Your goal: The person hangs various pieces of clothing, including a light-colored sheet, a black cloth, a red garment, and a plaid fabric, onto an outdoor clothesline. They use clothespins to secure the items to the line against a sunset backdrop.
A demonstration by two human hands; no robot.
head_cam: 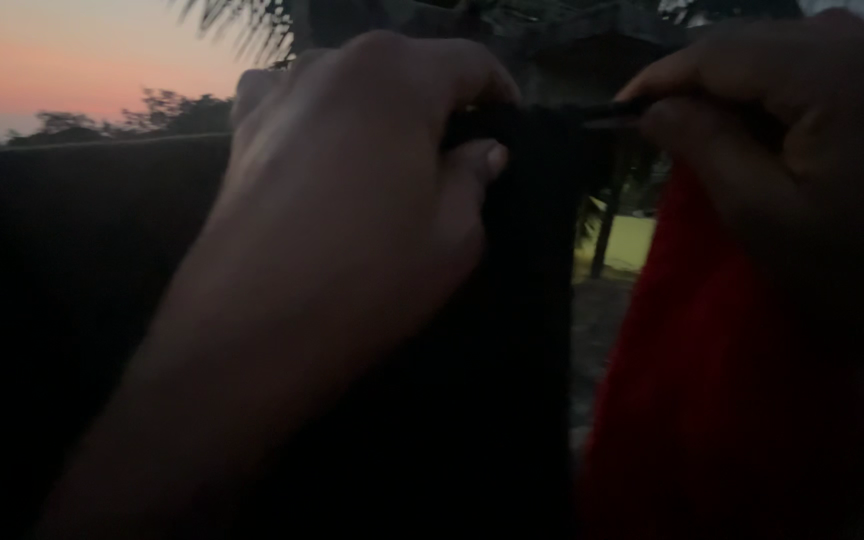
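- Gripping with the left hand [352,190] the top edge of a dark, almost black hanging cloth [522,330], fingers curled closed over it, thumb pressed under.
- Pinched the same dark edge with the right hand [802,150], thumb and fingers closed narrow on it, at the upper right.
- Hung straight down between both hands, in the middle of the view.
- Seen just beside it, under the right hand, a red soft cloth [712,400].
- Behind, a pink and orange sunset sky [72,60] and dark tree shapes [172,110]; rest too dim to tell.
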